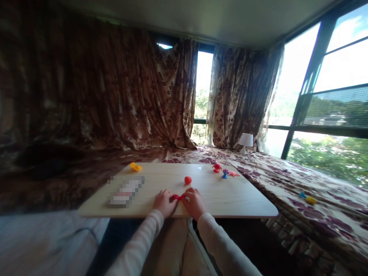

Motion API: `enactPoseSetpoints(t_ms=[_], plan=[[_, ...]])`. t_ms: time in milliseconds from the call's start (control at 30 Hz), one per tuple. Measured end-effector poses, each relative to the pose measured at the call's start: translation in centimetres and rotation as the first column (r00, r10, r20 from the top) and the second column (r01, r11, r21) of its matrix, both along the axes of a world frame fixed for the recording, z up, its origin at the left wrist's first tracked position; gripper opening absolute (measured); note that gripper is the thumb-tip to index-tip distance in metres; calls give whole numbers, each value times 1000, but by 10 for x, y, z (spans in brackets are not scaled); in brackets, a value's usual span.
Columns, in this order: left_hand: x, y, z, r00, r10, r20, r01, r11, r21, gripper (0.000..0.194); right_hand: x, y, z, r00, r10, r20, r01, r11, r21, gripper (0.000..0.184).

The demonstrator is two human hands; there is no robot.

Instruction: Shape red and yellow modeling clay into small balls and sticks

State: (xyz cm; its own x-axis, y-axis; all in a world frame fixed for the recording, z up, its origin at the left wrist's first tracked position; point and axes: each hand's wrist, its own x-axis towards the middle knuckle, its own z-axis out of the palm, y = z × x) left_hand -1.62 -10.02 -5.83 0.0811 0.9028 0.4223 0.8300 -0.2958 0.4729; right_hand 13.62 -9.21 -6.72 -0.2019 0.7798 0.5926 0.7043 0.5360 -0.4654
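Head view: one small red piece [179, 197], soft-looking, spanning the gap between my two sets of fingertips, over the near part of the table [238, 199].

Left hand [165, 203]: fingers closed in a pinch on its left end.

Right hand [194, 203]: pinching the other end; something pale shows by these fingers, too small to name fairly.

Step in hand: a two-handed hold. Any shift of the piece calls, I judge, for both pinches to move together.

Beyond my fingers: one red ball [188, 180], near, the closest thing to steer around.

Far right of the table: one red figure [217, 168], one blue figure [225, 174], one pink piece [234, 174].

Left side: one blurred flat item [125, 193]; one yellow piece [135, 167] near the far edge.

Edges: the near one runs by my wrists; the right one lies well apart from my right hand.
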Motion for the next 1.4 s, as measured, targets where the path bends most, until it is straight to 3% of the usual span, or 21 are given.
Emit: enactPoseSetpoints(t_ms=[600, 867, 1400], plan=[[-4, 6, -6, 999, -17, 44, 15, 999, 38, 12, 1, -4, 1, 997, 59, -44, -56, 997, 55, 19], [-3, 6, -6, 1000, 8, 16, -8, 999, 40, 11, 2, -7, 2, 993, 115, 29, -117, 990, 83, 43], [0, 2, -2, 999, 35, -11, -35, 999, -3, 9, 2, -14, 7, 983, 149, 109, -158, 984, 83, 60]])
